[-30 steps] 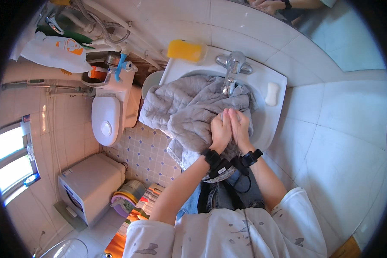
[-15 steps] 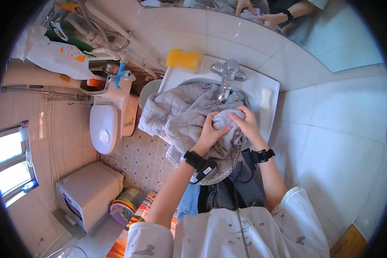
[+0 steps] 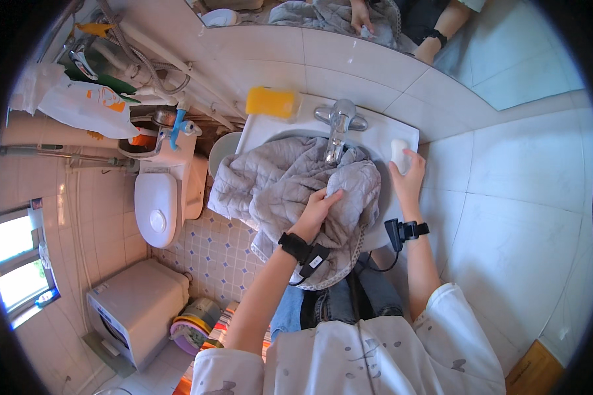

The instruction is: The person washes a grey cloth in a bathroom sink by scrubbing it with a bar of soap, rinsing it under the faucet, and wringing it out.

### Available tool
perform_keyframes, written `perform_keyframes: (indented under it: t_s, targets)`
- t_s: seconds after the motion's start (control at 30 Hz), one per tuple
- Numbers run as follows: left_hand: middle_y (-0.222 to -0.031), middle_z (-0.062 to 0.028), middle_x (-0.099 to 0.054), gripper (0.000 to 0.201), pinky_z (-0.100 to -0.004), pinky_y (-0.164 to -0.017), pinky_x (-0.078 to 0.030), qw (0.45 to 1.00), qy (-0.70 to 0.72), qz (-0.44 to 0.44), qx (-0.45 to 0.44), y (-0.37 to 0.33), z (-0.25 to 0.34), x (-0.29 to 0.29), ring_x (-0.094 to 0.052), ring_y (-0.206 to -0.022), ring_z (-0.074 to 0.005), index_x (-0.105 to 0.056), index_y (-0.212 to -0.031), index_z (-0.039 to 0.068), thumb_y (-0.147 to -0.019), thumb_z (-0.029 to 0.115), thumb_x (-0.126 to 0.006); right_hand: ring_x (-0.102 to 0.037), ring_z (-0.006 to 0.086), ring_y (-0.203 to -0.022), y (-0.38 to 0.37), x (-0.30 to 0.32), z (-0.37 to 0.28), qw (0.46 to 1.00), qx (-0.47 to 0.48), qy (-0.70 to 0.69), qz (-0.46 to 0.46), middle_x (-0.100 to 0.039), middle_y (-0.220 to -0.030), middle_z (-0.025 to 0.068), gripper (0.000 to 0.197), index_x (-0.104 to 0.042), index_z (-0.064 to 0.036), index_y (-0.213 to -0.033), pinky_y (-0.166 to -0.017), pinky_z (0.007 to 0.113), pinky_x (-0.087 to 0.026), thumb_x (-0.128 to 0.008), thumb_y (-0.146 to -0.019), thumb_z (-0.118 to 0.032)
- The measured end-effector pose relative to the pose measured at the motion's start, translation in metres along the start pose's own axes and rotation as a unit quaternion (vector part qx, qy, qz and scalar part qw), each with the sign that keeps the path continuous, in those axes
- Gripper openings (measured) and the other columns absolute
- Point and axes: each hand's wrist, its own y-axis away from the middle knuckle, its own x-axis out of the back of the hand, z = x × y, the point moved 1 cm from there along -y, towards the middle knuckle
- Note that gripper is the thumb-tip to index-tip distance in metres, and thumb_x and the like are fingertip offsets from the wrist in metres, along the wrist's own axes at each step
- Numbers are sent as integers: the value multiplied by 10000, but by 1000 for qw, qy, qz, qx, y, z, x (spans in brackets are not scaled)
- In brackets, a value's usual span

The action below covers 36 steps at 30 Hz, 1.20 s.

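Grey quilted cloth [image 3: 290,187] fills the white sink [image 3: 382,135], bunched under the chrome tap [image 3: 338,125], with a big fold hanging over the front rim from 7 to 9 o'clock. Left hand [image 3: 317,209] presses on the bunch at sink centre, fingers [image 3: 328,197] together and clamped on the fabric. Right hand [image 3: 407,179] reaches to 3 o'clock, fingertips closed around the white soap bar [image 3: 399,154] on the sink's right ledge. Both wrists carry black strapped devices; a cable dangles from the right one.

Risks, as judgement:
- Soap looks wet and smooth; a fingertip pinch could let it shoot off the ledge to the floor or behind the sink.
- Overhanging cloth is heavy; if the left hand eases, the weight could drag the whole piece off the rim toward the tiled floor [image 3: 224,250] and the toilet [image 3: 157,210] at 9 o'clock.
- Cloth crowds the tap spout, so running water could run along the fabric and drip over the front edge onto the person's jeans.
- Yellow sponge [image 3: 271,103] at 11 o'clock sits near the ledge edge; a tug on the cloth may knock it.
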Motion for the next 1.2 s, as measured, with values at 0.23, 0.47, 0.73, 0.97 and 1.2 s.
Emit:
perform_keyframes:
  t_s: [0.23,0.47,0.73,0.97,1.2]
  targets:
    - [-1080,-72,-580,290,-282,-853,-440,994,100,-34,20,3,11,-2,-551,-982,-161,-523,-1122,-13,-869,129,-533,-478,346,-1007,-21,-13,15,990,-27,135,-34,-479,-1103,146,537,-422,-48,-1170,-822,428,-413,-678,-706,-137]
    - [-1097,-77,-571,307,-291,-867,-432,994,102,-24,14,4,12,1,-547,-993,-167,-508,-1141,-13,-875,139,-527,-534,361,-903,-23,-21,1,978,-7,192,-86,-493,-1033,164,519,-389,-43,-1177,-718,424,-486,-643,-728,-100]
    - [-1113,-71,-555,365,-281,-869,-414,997,80,9,-13,-5,-4,10,-518,-1007,-150,-475,-1173,-17,-893,214,-513,-525,364,-917,-34,-25,12,979,-40,149,-134,-483,-1011,194,433,-399,-18,-1146,-737,425,-472,-563,-748,-71]
    - [-1129,-56,-539,418,-268,-885,-393,998,52,-1,-36,0,-7,7,-503,-1006,-139,-460,-1197,-12,-917,298,-462,-526,318,-946,0,-10,-25,977,-125,-141,-105,-521,-1034,207,354,-465,17,-1118,-843,370,-411,-493,-773,-54]
    - [-1316,-50,-394,484,-315,-993,-295,993,112,-40,-17,24,-35,-44,-379,-1191,-160,-309,-1331,64,-951,363,-323,-456,321,-1104,54,-18,-82,982,-49,-115,-139,-454,-1227,199,370,-417,-8,-1214,-939,370,-345,-463,-863,-116]
